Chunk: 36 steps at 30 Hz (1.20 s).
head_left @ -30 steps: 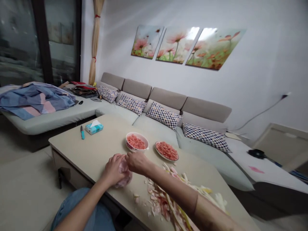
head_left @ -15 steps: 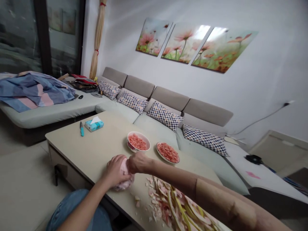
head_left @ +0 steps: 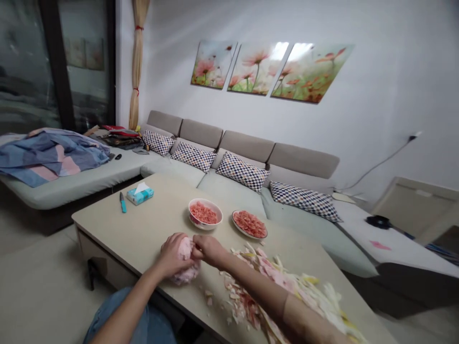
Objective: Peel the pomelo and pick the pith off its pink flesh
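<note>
Our left hand [head_left: 172, 258] grips the pale pink peeled fruit [head_left: 185, 268]; our right hand [head_left: 206, 249] pinches its right side, fingers narrow, over the near surface [head_left: 158, 224].

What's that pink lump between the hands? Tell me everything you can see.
The pink lump is rounded, uneven and whitish in patches, like peeled fruit. The left hand cups its left side; the right hand pinches at its upper right. It is at the table's near edge; whether it rests there is hidden.
</note>
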### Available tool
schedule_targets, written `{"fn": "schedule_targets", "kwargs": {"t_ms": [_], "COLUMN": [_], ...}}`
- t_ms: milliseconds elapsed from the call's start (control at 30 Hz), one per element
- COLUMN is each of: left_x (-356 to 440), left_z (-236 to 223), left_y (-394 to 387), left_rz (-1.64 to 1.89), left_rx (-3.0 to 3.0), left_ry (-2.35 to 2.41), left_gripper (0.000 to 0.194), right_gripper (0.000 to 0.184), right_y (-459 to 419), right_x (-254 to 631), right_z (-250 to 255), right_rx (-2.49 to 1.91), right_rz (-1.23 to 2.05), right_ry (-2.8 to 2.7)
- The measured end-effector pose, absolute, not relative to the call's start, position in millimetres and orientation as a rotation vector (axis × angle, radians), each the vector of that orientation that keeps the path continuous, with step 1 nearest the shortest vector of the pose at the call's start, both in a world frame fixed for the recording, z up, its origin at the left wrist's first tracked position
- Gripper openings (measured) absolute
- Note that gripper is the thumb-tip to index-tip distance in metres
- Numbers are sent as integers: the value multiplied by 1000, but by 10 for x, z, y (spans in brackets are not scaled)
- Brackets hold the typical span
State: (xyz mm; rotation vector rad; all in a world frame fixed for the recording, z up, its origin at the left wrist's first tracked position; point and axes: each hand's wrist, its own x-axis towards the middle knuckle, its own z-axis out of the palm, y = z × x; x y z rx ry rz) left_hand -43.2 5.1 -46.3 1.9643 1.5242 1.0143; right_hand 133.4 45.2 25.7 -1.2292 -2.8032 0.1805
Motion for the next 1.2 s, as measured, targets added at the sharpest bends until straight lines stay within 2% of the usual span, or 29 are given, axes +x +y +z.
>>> {"fn": "schedule_targets", "kwargs": {"t_ms": [100,167,200,300,400,533,733,1200], "left_x": [-507,-508,-488,-373,-253,-173,-140,-270], "left_z": [-358,-208,-116,159,348,463,468,336], "left_y": [25,-9,-27,-62,-51,-13,13,-62], "left_rz": [950,917,907,795,642,480,362,735], "left_rx": [1971,2009,2056,2273,2402,2417,2463,2304], "left_ry": [1457,1469,1497,1642,1779,1873,1946,2019], "left_gripper": [76,70,64,29,18,14,13,14], "right_gripper": [5,15,23,40,44,47,37,38], "right_y": [259,114,49,-79,-97,-47,-3,-5], "right_x": [1428,1460,1457,1379,1262,1181,1192,899], "right_z": [-40,-269,-373,-588,-632,-520,-385,-335], "right_rx": [-1205,-1173,-1166,-1171,-1181,-1113,-1042,-1127], "right_rz": [426,551,590,619,594,579,694,681], "right_ry": [-2328,-2034,-1918,-1723,-1680,-1693,-1653,-1574]}}
